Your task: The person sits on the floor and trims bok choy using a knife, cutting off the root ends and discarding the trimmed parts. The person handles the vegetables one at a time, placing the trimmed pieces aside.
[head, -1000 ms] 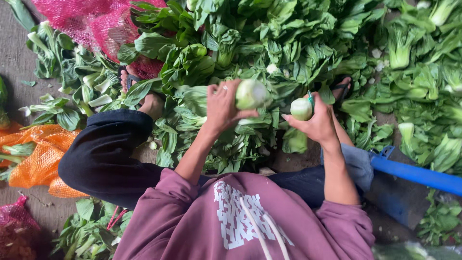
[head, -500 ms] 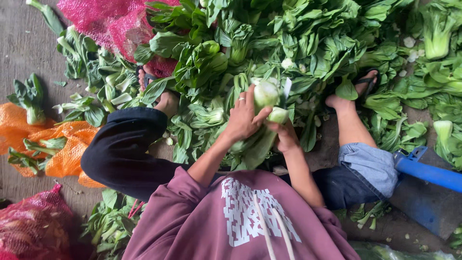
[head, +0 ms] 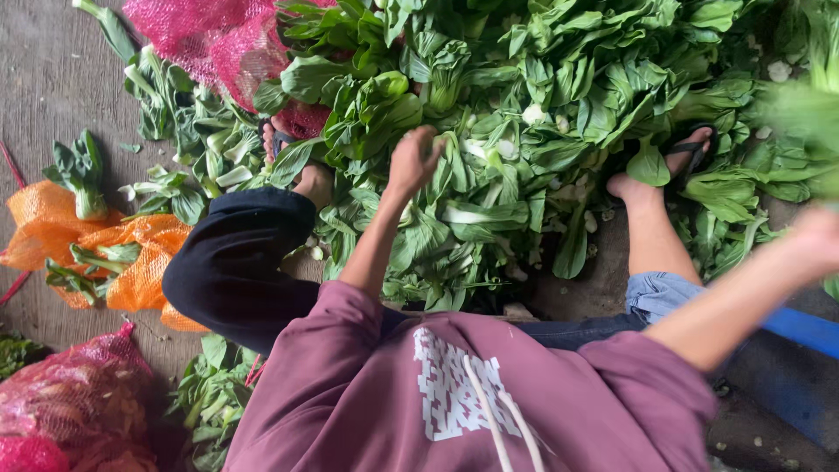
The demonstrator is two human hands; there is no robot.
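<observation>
Item: my left hand point(head: 412, 159), fingers curled, touching the heap of green, white-stemmed leafy cabbages point(head: 524, 131) directly beneath it. My right hand point(head: 817, 236), blurred, far right; grip cannot be told.

Position: a single camera rides on the person's head, above the maroon hoodie point(head: 472, 402).
Direction: it looks almost straight down over chest and knees to the ground, with the person's front toward the top of the frame.
Distance: close; the hoodie fills the lower edge, and the heap of leafy greens point(head: 542, 114) spreads across the upper half.
Coverage: the left hand point(head: 412, 159) sits near centre; the right hand point(head: 817, 238) blurs at the right border.
Edges: orange mesh bags point(head: 96, 253) lie at the left, pink mesh bags point(head: 218, 39) at the top.
Shared ground: only one view is present.
</observation>
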